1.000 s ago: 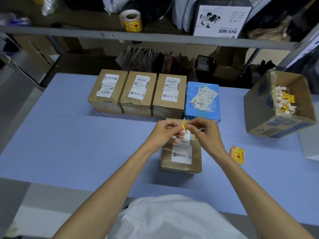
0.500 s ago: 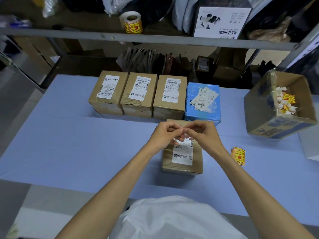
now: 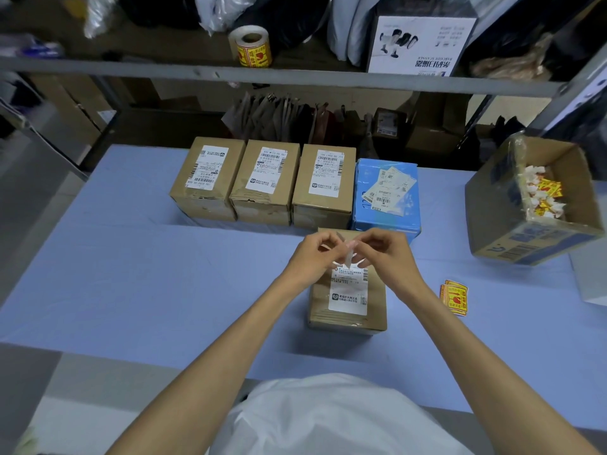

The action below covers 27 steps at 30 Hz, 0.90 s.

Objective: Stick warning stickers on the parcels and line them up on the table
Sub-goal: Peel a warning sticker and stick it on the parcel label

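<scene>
Left hand (image 3: 312,254) and right hand (image 3: 384,254): fingers of both curled, pinching one small pale sticker (image 3: 348,256) between them, above the brown parcel (image 3: 348,302) mid-bench (image 3: 131,274). Four parcels in a row (image 3: 323,185) along the far edge. Spare stickers (image 3: 455,297) lie right of the parcel.

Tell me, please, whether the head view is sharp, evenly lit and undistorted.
Head view: wide-angle distortion skews the edges of the table and the open carton; the table is evenly lit, the shelf above dim; the sticker pinched between left hand and right hand is softly blurred.
</scene>
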Each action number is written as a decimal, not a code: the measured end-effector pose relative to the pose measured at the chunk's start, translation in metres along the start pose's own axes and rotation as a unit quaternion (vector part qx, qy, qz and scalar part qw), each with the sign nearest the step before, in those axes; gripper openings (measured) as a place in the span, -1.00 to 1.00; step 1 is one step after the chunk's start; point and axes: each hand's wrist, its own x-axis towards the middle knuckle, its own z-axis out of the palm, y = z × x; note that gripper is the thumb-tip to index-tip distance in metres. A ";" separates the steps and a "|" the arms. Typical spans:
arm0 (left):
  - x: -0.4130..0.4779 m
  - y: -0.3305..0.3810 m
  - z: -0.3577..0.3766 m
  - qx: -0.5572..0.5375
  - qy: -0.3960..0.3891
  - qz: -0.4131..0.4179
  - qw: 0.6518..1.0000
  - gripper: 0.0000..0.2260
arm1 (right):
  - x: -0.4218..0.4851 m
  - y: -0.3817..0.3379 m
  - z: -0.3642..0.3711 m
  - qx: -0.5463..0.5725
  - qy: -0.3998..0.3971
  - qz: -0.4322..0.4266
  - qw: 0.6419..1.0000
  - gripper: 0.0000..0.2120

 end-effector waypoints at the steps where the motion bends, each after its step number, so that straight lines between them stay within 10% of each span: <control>1: 0.000 -0.001 0.000 0.009 0.002 0.008 1.000 -0.79 | 0.000 0.000 0.000 -0.001 -0.004 -0.001 1.000 -0.92; 27: 0.010 -0.017 -0.014 -0.052 0.096 -0.073 0.991 -0.89 | 0.006 0.008 -0.012 0.093 0.073 0.132 0.984 -0.89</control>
